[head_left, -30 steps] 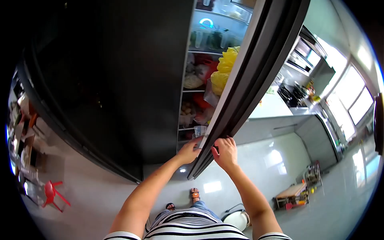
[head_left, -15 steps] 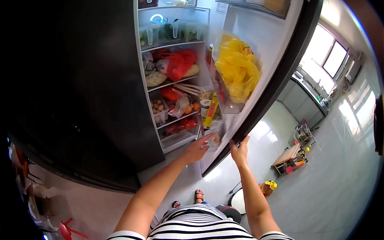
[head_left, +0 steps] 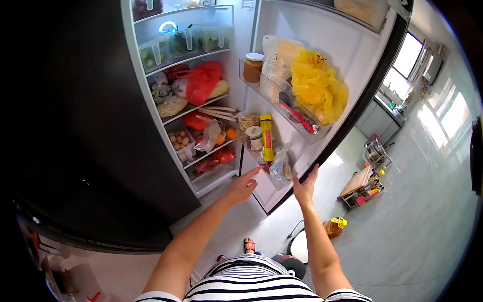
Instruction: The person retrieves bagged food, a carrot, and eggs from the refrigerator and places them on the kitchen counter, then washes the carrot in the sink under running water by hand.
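Observation:
My right hand [head_left: 305, 190] grips the dark edge of the open refrigerator door [head_left: 352, 108], thumb on the inner side and fingers on the outer. In front of the lower door bin [head_left: 279, 182] is my left hand [head_left: 242, 189], holding nothing, its index finger stretched out; whether the fingertip touches the bin I cannot tell. That bin holds a yellow tube-shaped pack [head_left: 266, 137], a white-lidded jar [head_left: 254, 136] and a clear plastic bag [head_left: 282, 166]. Higher on the door, another bin carries a yellow plastic bag [head_left: 317, 83], a brown jar [head_left: 253, 69] and a red-handled tool [head_left: 300, 120].
Inside the refrigerator are a red bag [head_left: 201, 80], eggs [head_left: 178, 140] and an orange [head_left: 231, 133]. On the floor to the right stand an oil bottle [head_left: 335, 226], a round white-topped object [head_left: 299, 246], a utensil rack [head_left: 363, 189] and stacked pots [head_left: 375, 150].
The refrigerator door has swung wider, with my right hand still on its edge. More of the door bins now shows. The view has shifted to the right.

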The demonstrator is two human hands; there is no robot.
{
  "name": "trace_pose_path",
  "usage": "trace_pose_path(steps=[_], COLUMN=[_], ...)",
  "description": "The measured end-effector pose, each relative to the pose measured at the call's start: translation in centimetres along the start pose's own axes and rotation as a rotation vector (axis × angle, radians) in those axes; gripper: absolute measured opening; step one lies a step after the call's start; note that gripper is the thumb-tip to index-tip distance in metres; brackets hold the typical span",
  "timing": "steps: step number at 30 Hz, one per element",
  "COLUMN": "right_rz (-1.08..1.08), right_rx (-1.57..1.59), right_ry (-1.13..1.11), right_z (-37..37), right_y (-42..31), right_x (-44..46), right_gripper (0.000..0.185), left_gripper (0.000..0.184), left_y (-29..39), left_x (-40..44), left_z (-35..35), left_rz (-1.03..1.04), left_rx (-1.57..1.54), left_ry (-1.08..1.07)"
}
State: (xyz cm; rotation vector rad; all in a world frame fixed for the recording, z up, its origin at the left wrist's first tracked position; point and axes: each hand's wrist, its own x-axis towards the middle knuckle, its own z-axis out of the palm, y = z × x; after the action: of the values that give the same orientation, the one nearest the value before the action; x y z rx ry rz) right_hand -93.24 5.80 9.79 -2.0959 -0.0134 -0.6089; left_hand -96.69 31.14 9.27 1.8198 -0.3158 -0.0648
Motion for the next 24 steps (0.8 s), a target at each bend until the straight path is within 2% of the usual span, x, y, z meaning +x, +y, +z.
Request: trace_pose_path(steps=[2,4,9,12,17,24], right_rz=[-0.062,-0.116,-0.189,-0.183,-0.256,-0.284], right_rx=[0.022,-0.041,-0.028,0.101,-0.016,-0.079], right_ry=[0.004,-0.105,-0.207,-0.319,-0.367,-0.405], right_z=[0.9,0.9,4.0,5.7,10.2,10.2], right_y=[0.4,-0.9,-0.7,-0.1,1.7,5.1], right_x=[-0.2,-0.2,1.2,1.7,3.5,6.6], right_gripper=[0.091,0.088,0.076,0.075,0.075,0.068], left_gripper=[0.061,0.061,0.061,0.062,0.062,0.065], left_y=[-0.9,-1.0,-3.2,-2.8,-4.4,-7.3], left_x=[0.8,1.1,2.6,2.8,5.0,7.7], left_z=[0.0,-0.5,-1.3,-1.9,-3.4,-3.6], left_rz=[-0.008,-0.057,-0.096,-0.132,-0.219,-0.242], left_rx=[-0.014,-0.055,-0.177,-0.178,-0.225,-0.258], left_ry=[0.005,0.007,0.051,0.088,0.094,0.051])
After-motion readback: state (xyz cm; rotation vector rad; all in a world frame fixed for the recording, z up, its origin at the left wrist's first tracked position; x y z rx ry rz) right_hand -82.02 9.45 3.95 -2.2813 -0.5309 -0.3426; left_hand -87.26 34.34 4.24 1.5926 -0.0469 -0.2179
